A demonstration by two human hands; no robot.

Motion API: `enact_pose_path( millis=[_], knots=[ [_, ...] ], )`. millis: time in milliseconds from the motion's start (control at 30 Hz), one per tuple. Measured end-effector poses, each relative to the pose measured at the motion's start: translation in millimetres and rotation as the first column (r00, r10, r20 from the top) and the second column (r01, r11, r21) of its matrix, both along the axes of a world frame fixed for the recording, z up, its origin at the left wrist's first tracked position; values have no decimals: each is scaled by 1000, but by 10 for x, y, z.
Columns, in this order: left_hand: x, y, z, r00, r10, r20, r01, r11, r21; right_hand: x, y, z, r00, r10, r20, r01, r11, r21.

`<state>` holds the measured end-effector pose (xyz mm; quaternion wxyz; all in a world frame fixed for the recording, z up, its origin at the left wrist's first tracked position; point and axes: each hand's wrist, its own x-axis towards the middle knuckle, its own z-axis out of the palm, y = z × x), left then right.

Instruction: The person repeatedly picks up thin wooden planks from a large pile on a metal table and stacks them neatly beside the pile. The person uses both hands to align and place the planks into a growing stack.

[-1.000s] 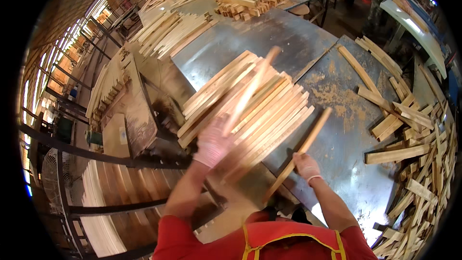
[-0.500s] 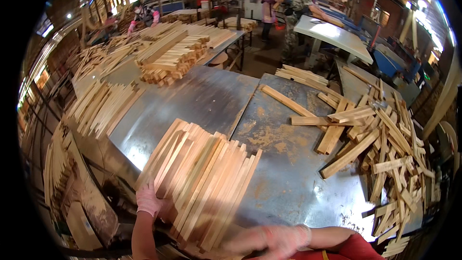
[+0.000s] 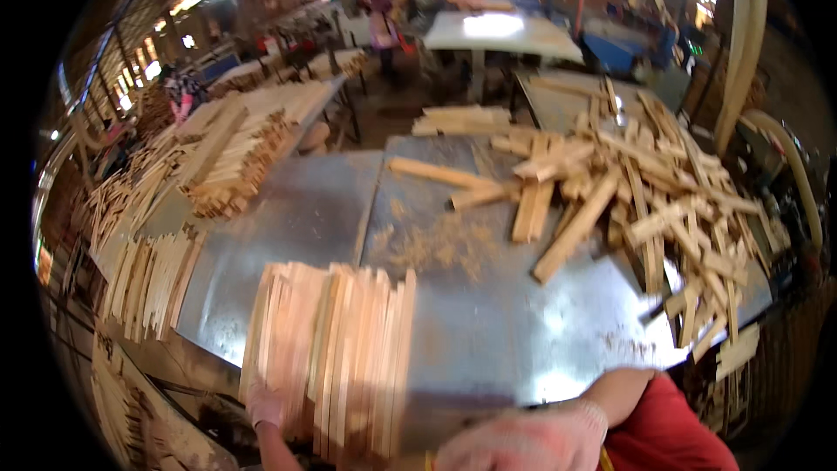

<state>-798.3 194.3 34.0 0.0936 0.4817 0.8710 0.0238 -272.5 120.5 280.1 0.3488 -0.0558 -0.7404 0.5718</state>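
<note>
A row of pale wooden strips lies side by side near the front of the metal-topped table. My left hand, in a pinkish glove, rests against the left side of this row near its close end, with fingers stretched along the wood. At the lower edge, right of the row, is my right hand, also gloved. Motion smears its fingers, so whether it holds anything cannot be made out.
Loose wooden pieces lie heaped on the right. Stacked strips stand at the far left, with another row nearer. A white-topped table and a person are at the back. Sawdust dusts the metal.
The view has swung to the right, so the scene sits further left. My left hand stays at the row's left side. My right hand remains low, blurred, and further from the strips.
</note>
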Motion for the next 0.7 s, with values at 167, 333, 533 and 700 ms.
enact_pose_path(
  millis=[167, 333, 533, 700],
  knots=[
    [364, 4, 78, 976, -102, -190, 157, 941, 299, 251, -364, 201, 981, -126, -145, 147, 978, 149],
    [1618, 175, 625, 950, -307, -57, 277, 746, 605, 419, -702, 260, 944, -216, -251, 275, 934, 227],
    [2350, 152, 771, 817, -559, -143, 484, 528, 698, 793, -696, 329, 938, -222, -266, 288, 926, 242],
    [3193, 356, 446, 653, -744, -139, 626, 428, 651, 1281, -606, 283, 925, -273, -265, 337, 911, 236]
  ],
)
